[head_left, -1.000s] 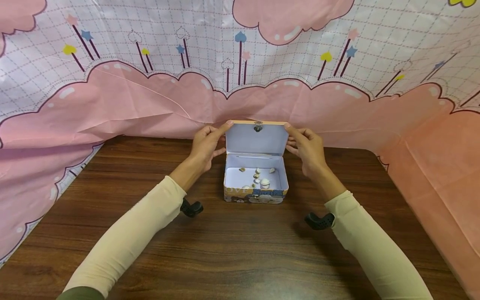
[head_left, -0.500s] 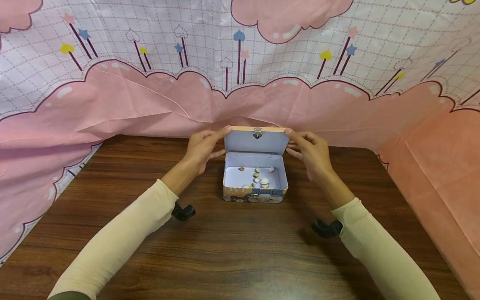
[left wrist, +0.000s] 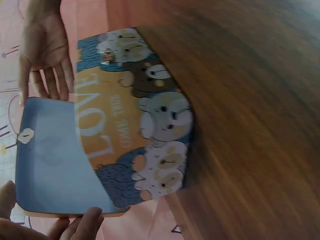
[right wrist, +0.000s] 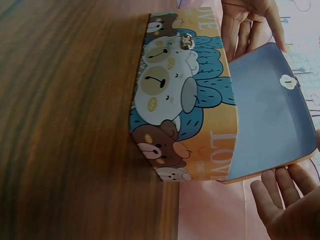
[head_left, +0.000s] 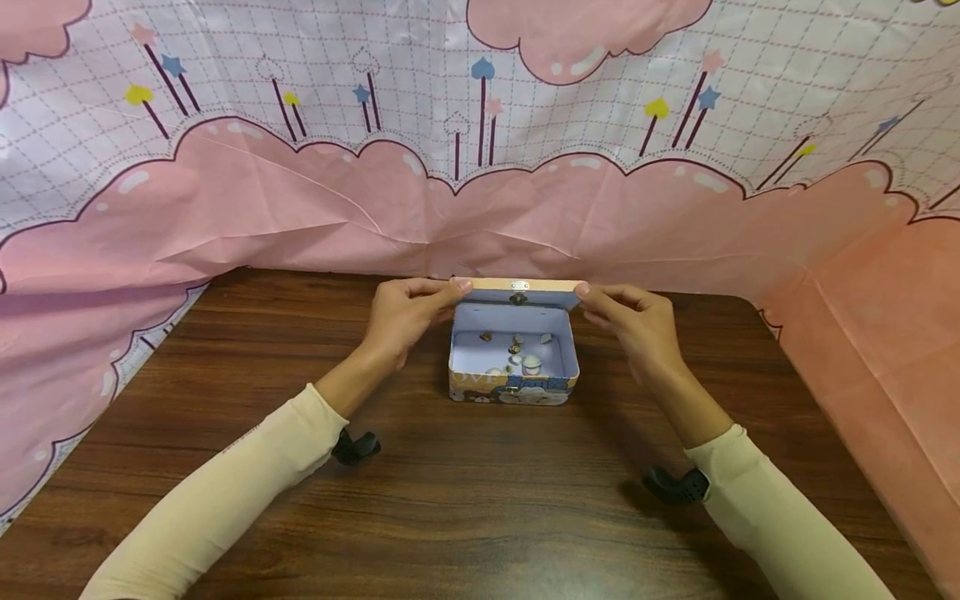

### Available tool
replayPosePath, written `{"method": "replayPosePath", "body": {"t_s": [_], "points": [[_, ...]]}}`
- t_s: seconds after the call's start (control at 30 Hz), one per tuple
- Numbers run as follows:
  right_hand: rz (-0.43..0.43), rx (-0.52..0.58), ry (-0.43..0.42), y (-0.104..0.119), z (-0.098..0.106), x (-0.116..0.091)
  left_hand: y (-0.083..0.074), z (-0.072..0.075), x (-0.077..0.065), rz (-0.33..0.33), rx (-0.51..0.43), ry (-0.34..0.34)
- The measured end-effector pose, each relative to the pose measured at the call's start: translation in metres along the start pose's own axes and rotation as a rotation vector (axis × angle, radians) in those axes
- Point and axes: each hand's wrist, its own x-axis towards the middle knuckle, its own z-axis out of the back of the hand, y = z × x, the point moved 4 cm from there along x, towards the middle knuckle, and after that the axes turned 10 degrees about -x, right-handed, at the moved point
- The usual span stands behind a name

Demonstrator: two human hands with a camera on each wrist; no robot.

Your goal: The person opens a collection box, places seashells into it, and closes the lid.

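A small tin box (head_left: 480, 395) stands upright on the table, its front printed with cartoon animals and the word LOVE. Its hinged lid (head_left: 491, 295) is raised and tilts forward over the back of the box, a metal clasp (head_left: 519, 286) at the middle of its edge. My left hand (head_left: 401, 321) holds the lid's left corner, thumb on the edge. At the right corner my right hand (head_left: 641, 329) holds the lid likewise. Inside lie several small shells, among them a larger round white one (head_left: 531, 364). The pale lid interior (left wrist: 55, 155) shows in the left wrist view.
The dark wooden table (head_left: 465, 492) extends around the box on all sides. A pink and white patterned cloth (head_left: 300, 208) hangs close behind the table's back edge, with an orange-pink stretch (head_left: 885, 333) along the right side.
The lid has swung forward and down from nearly upright, both hands still holding its corners. The hands and forearms have come a little lower and farther apart. The box has stayed in place.
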Motion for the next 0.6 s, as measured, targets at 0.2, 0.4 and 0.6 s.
{"method": "replayPosePath", "body": {"t_s": [0.2,0.4,0.6], "points": [[0.015,-0.118,0.046,-0.006,0.006,-0.008,0.007,0.006,-0.007,0.020,0.080,0.017],[0.003,-0.204,0.084,-0.014,0.010,-0.013,0.012,0.010,-0.009,0.016,0.183,0.038],[-0.038,-0.286,0.089,-0.017,0.012,-0.016,0.016,0.015,-0.005,0.009,0.246,0.061]]}}
